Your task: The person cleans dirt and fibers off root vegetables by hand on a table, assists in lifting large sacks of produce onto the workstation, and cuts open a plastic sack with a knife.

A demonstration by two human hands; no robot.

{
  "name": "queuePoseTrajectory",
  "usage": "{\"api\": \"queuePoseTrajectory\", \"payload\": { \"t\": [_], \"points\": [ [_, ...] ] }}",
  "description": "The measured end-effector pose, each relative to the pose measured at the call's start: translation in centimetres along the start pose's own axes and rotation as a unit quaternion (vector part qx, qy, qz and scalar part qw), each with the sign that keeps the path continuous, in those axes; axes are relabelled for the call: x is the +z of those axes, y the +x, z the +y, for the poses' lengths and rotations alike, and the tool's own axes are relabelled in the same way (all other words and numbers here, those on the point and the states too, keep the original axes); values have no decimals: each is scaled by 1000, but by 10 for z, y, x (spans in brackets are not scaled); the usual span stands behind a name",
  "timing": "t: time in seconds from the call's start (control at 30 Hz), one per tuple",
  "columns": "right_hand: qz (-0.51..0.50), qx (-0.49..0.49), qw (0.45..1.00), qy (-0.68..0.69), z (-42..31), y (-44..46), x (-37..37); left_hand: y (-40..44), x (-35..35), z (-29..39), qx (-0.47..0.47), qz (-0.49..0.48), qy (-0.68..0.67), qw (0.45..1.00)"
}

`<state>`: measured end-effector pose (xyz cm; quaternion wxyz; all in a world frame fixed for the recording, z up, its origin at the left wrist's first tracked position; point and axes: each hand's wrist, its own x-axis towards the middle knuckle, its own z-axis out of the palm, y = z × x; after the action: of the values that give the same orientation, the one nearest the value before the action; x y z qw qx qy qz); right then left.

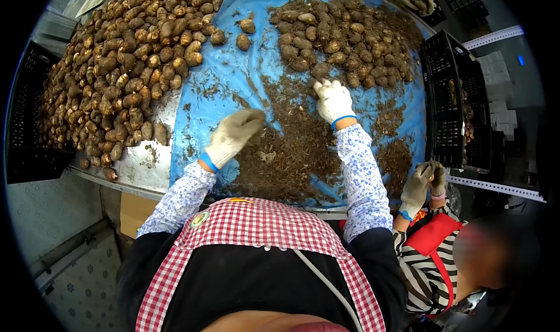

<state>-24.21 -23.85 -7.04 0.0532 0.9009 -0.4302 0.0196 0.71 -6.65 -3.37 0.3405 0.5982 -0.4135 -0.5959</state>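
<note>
In what looks like a picking-up step, calling for a light pinch, the curled right hand [335, 100] nears the tubers [337, 45] toward the far right corner of the tabletop [153, 167], the blurred left hand [234, 136] above debris [294, 164], both grasps unclear.

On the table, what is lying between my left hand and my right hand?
Loose brown root scraps lie on the blue plastic sheet between your left hand and right hand, as the head view shows.
</note>
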Motion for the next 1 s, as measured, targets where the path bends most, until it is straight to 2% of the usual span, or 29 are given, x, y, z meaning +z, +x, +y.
{"api": "queuePoseTrajectory", "payload": {
  "t": [0.03, 0.07, 0.1, 0.17, 0.2, 0.23, 0.27, 0.3, 0.37, 0.43, 0.47, 0.5, 0.53, 0.6, 0.63, 0.7, 0.77, 0.8, 0.83, 0.87, 0.9, 0.93, 0.97, 1.0],
  "points": [
    [6, -14, 1000, -8, 2, -2, 19, 3, 5, 6, -38, -25, 54, 997],
    [19, -27, 999, -12, -1, -1, 22, 1, 16, 12, 1, -7, 82, 997],
    [8, 11, 998, 56, 0, 0, 22, 8, 23, 6, 183, 30, 194, 963],
    [-16, 82, 978, 190, -2, 0, 13, 3, 25, 31, 78, 21, 246, 966],
    [-17, 132, 927, 350, -8, 2, 5, 9, 20, 24, 95, 29, 229, 968],
    [6, 167, 889, 427, -17, 2, -4, 18, 10, 10, 112, 38, 213, 970],
    [48, 161, 856, 490, -29, -5, -23, 24, 4, 2, 127, 46, 197, 971],
    [88, 155, 815, 551, -42, -15, -44, 25, 6, 2, 177, 50, -9, 983],
    [18, 105, 604, 790, -65, -33, -67, 24, 11, 12, 119, 43, -191, 973],
    [5, 50, 583, 811, -88, -43, -74, 12, 13, 23, 91, -92, -344, 930],
    [41, 44, 673, 737, -98, -45, -73, 7, 15, 26, 78, -158, -415, 893],
    [79, 36, 753, 652, -108, -46, -76, 12, 17, 24, 90, -160, -259, 948],
    [92, 58, 761, 640, -114, -53, -84, 9, 19, 23, 49, -157, -293, 942],
    [133, 5, 871, 473, -110, -59, -88, 4, 16, 18, -25, -188, -336, 922],
    [155, -17, 911, 381, -109, -63, -89, 0, 20, 17, -15, -142, -300, 943],
    [162, 36, 914, 371, -120, -72, -90, -26, 39, 44, 4, -51, -225, 973],
    [167, 87, 914, 359, -130, -80, -87, 4, 59, -5, 225, 65, -97, 967],
    [231, 91, 917, 312, -135, -83, -75, 3, 67, -3, 315, 145, -26, 938],
    [218, 130, 889, 382, -138, -88, -68, -7, 72, -6, 240, 207, 67, 946],
    [203, 168, 854, 449, -145, -91, -72, -18, 66, -1, 285, 198, 120, 930],
    [186, 203, 813, 513, -151, -94, -75, -29, 62, 8, 288, 189, 184, 921],
    [187, 168, 813, 526, -151, -100, -64, -41, 59, 18, 289, 179, 247, 908],
    [159, 229, 718, 638, -157, -103, -65, -49, 56, 21, 288, 167, 309, 891],
    [127, 285, 604, 734, -166, -106, -65, -46, 53, 13, 377, 194, 339, 840]
  ]
}}
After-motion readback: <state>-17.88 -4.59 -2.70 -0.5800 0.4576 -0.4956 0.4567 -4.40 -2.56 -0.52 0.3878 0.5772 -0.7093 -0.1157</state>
